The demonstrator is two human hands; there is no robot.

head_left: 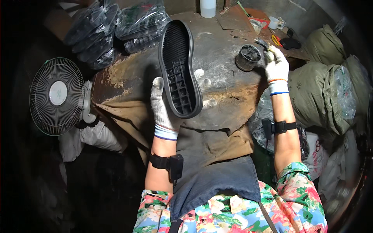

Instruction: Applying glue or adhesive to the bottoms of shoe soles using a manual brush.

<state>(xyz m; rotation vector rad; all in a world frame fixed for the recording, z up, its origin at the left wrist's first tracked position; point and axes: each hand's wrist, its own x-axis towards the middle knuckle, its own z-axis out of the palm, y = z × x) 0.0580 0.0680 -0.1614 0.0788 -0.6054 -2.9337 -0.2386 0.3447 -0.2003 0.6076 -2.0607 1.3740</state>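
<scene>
A black shoe sole (179,70) stands tilted up over the worktable, its ribbed and gridded inner side toward me. My left hand (160,105), in a stained white knit glove, is closed on it, thumb along the left edge and fingertips showing past the right edge. My right hand (277,66), also gloved, is closed on a brush whose dark bristle end (262,43) sticks out at the upper left; most of its handle is hidden by the fingers. Just left of that hand stands a small dark pot (248,57) with a smeared rim. What is inside is hard to make out.
The worn worktable (221,83) carries plastic-wrapped dark soles (142,29) at far left. A white bottle (208,8) stands at the back, scissors (276,39) and cups (274,22) at far right. A fan (57,93) is left; bulky green sacks (314,91) are right.
</scene>
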